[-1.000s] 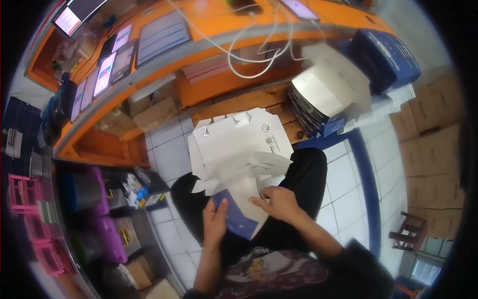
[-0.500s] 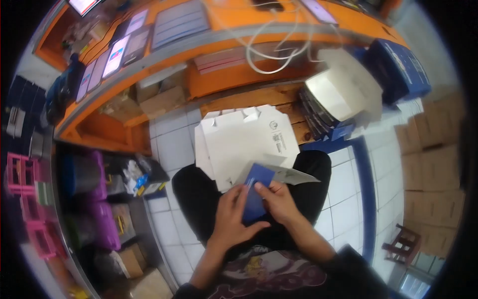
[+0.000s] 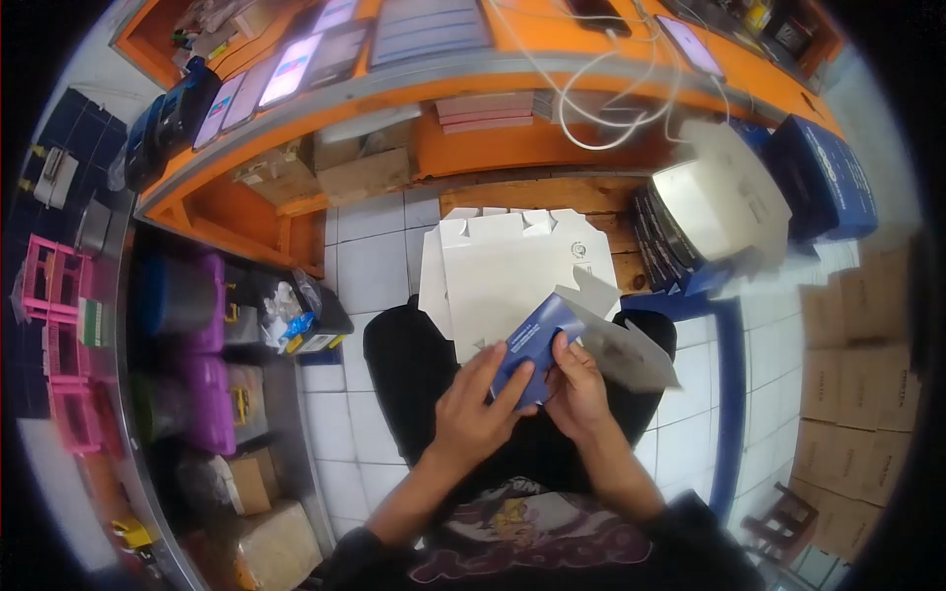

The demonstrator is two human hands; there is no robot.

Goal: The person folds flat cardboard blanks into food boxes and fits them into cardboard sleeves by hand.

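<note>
A blue cardboard box [image 3: 544, 330], partly folded, is held above my lap between both hands. Its blue outer face carries small white print, and a pale inner flap [image 3: 631, 347] sticks out to the right. My left hand [image 3: 475, 406] grips the near left side, fingers lying across the blue face. On the right side, my right hand [image 3: 579, 386] pinches the box with the thumb on top. Beneath the box, a stack of flat white cardboard blanks [image 3: 503, 271] rests across my thighs, with printing near its right edge.
Ahead stands an orange counter [image 3: 414, 94] with phones, a tablet [image 3: 429, 30] and white cables [image 3: 596, 108]. Blue-and-white flat cartons [image 3: 714, 202] and a blue box [image 3: 823, 177] are to the right. Shelves with purple-lidded bins [image 3: 207, 404] line the left; brown cartons [image 3: 852, 394] the right.
The blue box has turned so that its top leans right, and its pale flap has swung lower. My left fingers now lie across the blue face. The whole view has shifted.
</note>
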